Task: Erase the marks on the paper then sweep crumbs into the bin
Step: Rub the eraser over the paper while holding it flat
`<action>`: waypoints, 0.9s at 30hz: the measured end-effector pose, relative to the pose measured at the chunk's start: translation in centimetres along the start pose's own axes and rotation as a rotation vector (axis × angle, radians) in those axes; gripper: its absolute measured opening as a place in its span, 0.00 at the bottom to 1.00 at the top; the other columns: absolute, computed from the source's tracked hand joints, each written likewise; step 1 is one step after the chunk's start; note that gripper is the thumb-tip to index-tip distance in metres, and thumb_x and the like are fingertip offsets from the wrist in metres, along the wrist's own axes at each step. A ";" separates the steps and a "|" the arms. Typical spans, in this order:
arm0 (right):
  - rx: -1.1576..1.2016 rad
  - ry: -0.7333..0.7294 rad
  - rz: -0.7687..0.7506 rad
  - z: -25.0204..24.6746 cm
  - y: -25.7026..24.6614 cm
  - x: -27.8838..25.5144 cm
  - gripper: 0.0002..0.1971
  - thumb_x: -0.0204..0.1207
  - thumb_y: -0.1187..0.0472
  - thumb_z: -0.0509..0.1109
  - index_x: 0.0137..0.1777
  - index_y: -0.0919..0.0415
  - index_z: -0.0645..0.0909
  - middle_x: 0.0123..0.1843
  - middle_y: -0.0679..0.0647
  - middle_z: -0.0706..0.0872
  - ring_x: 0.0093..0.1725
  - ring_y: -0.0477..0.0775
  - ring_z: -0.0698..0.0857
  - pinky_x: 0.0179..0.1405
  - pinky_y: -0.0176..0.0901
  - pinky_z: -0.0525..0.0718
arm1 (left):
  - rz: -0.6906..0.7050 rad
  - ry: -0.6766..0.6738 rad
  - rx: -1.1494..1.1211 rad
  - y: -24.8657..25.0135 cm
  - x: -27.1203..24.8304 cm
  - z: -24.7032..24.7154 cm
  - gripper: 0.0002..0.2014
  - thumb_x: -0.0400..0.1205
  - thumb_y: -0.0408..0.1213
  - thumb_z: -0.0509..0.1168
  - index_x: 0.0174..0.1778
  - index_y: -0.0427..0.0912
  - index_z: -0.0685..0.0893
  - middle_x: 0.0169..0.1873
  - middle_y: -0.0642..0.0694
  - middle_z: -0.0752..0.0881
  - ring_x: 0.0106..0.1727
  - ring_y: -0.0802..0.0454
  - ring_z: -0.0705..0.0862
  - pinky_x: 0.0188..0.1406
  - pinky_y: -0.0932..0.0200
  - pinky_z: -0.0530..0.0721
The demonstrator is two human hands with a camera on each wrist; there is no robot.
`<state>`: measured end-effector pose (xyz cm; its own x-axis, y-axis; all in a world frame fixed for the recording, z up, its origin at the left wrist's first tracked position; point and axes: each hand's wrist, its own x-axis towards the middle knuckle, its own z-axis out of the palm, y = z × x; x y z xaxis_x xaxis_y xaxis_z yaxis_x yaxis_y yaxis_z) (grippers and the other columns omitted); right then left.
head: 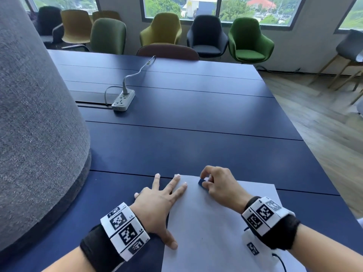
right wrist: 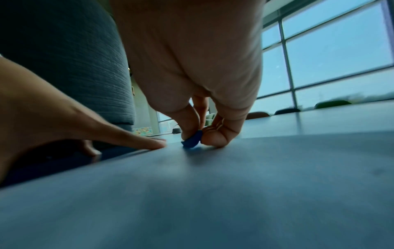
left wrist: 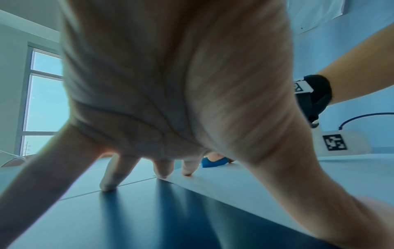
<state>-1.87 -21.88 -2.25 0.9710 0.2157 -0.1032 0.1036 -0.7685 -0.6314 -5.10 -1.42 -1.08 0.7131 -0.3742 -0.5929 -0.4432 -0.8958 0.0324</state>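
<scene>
A white sheet of paper [head: 212, 228] lies on the dark blue table [head: 186, 146] at the near edge. My left hand [head: 161, 201] is spread flat, its straight fingers pressing the paper's left edge and the table beside it. My right hand [head: 218, 185] pinches a small blue eraser [head: 202, 182] between thumb and fingers, its tip on the paper near the top edge. The right wrist view shows the eraser [right wrist: 193, 139] touching the paper [right wrist: 213, 193]. In the left wrist view the eraser [left wrist: 213, 162] peeks out behind my fingertips [left wrist: 187, 168]. No marks or crumbs are visible.
A grey fabric-covered column [head: 35, 118] stands on the table at the left. A white power strip [head: 123, 100] with its cable lies further back. Several chairs [head: 249, 40] line the windows beyond the table. A white tagged device [head: 253, 248] with a cable rests under my right wrist.
</scene>
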 end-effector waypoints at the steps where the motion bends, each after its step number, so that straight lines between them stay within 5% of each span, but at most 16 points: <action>1: 0.001 -0.043 -0.033 0.4 -0.4 -0.4 0.04 0.76 0.66 0.69 0.47 0.57 0.83 0.37 0.49 0.81 0.33 0.40 0.77 0.34 0.30 0.74 | -0.001 0.002 0.000 0.0 0.0 0.1 0.71 0.59 0.68 0.77 0.81 0.62 0.27 0.80 0.61 0.25 0.83 0.33 0.31 0.71 0.31 0.71; 3: -0.010 -0.115 -0.087 0.9 -1.0 -1.0 0.04 0.76 0.66 0.69 0.46 0.56 0.83 0.34 0.46 0.80 0.31 0.38 0.76 0.30 0.26 0.72 | -0.001 0.006 0.003 0.0 0.0 0.1 0.71 0.59 0.68 0.77 0.80 0.63 0.27 0.80 0.61 0.26 0.83 0.33 0.31 0.71 0.31 0.71; 8: -0.024 -0.033 -0.030 -0.5 -0.3 0.5 0.04 0.76 0.67 0.69 0.47 0.58 0.84 0.33 0.42 0.76 0.32 0.38 0.75 0.28 0.24 0.69 | 0.007 0.005 0.034 0.0 0.0 0.0 0.70 0.59 0.69 0.76 0.79 0.66 0.26 0.81 0.59 0.27 0.83 0.31 0.33 0.68 0.32 0.74; 13: -0.049 -0.161 -0.106 0.0 -1.0 -0.4 0.05 0.75 0.66 0.70 0.45 0.56 0.85 0.31 0.42 0.78 0.29 0.39 0.76 0.27 0.24 0.71 | -0.002 0.001 0.044 0.2 0.1 0.0 0.70 0.59 0.69 0.76 0.79 0.65 0.26 0.81 0.58 0.26 0.83 0.30 0.34 0.68 0.32 0.74; 16: -0.031 -0.089 -0.046 -0.9 -0.5 0.4 0.04 0.75 0.66 0.71 0.46 0.57 0.86 0.32 0.44 0.79 0.30 0.39 0.76 0.29 0.24 0.69 | -0.006 -0.011 0.036 0.2 0.2 -0.1 0.70 0.59 0.69 0.77 0.79 0.66 0.25 0.81 0.59 0.26 0.83 0.31 0.33 0.68 0.32 0.74; 21: -0.079 -0.273 -0.193 0.0 -1.7 -1.8 0.07 0.73 0.67 0.71 0.47 0.56 0.87 0.36 0.48 0.84 0.33 0.44 0.80 0.33 0.29 0.77 | -0.012 -0.020 0.029 0.3 0.2 -0.1 0.70 0.59 0.68 0.77 0.79 0.67 0.25 0.80 0.60 0.24 0.83 0.31 0.32 0.70 0.32 0.73; 24: -0.044 -0.165 -0.122 -0.8 -1.1 -0.4 0.06 0.73 0.67 0.71 0.46 0.57 0.88 0.36 0.49 0.84 0.34 0.44 0.80 0.34 0.32 0.75 | -0.008 -0.016 0.027 0.1 0.3 0.0 0.70 0.58 0.69 0.77 0.78 0.67 0.25 0.80 0.60 0.25 0.83 0.31 0.33 0.70 0.30 0.72; 27: -0.054 -0.233 -0.166 -0.7 -1.1 -1.2 0.07 0.73 0.67 0.71 0.47 0.56 0.88 0.35 0.49 0.83 0.32 0.42 0.79 0.31 0.26 0.74 | -0.009 -0.012 0.027 0.1 0.2 0.0 0.70 0.58 0.69 0.77 0.79 0.67 0.26 0.80 0.60 0.25 0.83 0.31 0.32 0.70 0.30 0.72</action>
<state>-3.04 -21.73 -0.85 0.8644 0.4696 -0.1797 0.2750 -0.7407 -0.6130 -5.02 -1.63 -1.25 0.7103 -0.3633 -0.6029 -0.4519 -0.8921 0.0053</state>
